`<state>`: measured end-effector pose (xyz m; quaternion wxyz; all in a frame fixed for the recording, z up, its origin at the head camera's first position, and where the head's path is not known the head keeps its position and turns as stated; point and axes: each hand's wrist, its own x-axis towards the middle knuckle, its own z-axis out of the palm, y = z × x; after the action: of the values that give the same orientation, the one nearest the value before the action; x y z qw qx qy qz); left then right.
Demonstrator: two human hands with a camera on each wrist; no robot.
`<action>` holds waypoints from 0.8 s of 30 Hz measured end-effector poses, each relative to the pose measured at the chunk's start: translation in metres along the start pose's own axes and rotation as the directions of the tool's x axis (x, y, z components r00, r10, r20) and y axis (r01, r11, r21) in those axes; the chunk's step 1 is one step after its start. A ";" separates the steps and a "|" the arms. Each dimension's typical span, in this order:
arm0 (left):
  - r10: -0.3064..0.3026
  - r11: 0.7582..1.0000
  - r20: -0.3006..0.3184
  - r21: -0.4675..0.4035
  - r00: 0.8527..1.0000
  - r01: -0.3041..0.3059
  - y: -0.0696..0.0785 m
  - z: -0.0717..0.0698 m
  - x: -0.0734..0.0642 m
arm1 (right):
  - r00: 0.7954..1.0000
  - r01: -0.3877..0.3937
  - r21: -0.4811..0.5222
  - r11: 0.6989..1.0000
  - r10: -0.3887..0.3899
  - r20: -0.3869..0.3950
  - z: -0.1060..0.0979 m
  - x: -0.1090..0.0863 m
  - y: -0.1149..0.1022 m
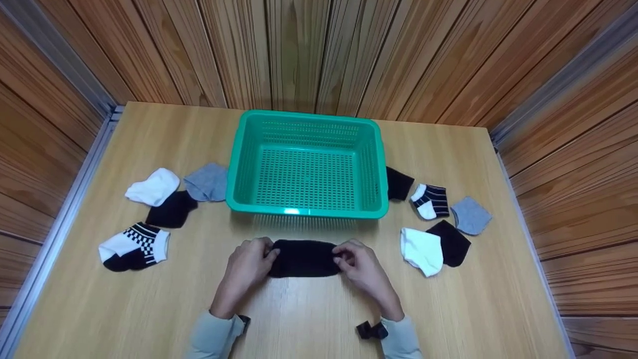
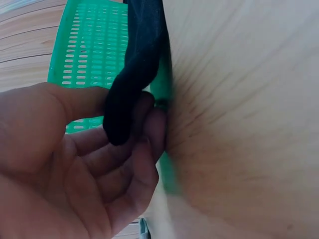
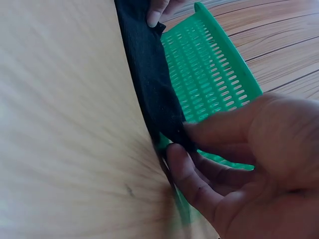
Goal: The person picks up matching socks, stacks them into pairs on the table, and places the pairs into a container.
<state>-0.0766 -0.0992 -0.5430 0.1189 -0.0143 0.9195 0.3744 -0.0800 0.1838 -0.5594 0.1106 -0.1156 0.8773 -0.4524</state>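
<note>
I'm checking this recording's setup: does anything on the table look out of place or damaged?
Nothing looks spilled, and the held black cloth shows no visible damage. Slightly odd: the black sock just right of the green basket is partly hidden by the basket; whether it is tucked underneath, I can't tell.

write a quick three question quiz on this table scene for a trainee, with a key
1. True or false: a sock lies inside the green rectangular plastic basket.
2. What do the left hand and right hand both pinch?
a) a white cloth sock
b) a flat black fabric piece
c) a grey cloth sock
3. Fill in: in the head view, the black-and-white checkered cloth sock lies to the ____ of the basket.

Key: 1 false; 2 b; 3 left
</note>
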 end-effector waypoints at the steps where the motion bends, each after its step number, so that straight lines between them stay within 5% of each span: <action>1: -0.002 1.000 -0.006 0.016 1.000 0.002 0.000 0.000 0.000 | 1.000 0.003 -0.012 1.000 -0.003 0.003 0.000 0.000 0.000; 15: 0.035 0.988 -0.066 0.150 0.997 -0.025 -0.001 0.000 -0.001 | 0.999 0.006 -0.133 0.991 -0.011 -0.032 0.001 -0.001 -0.002; 24: -0.048 0.990 -0.063 0.131 0.997 0.056 0.001 0.000 0.009 | 0.998 -0.005 -0.154 0.988 -0.006 -0.066 0.004 0.004 -0.001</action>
<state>-0.0853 -0.0983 -0.5442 0.1016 -0.0415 0.9449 0.3084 -0.0823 0.1793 -0.5612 0.0721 -0.1090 0.9129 -0.3867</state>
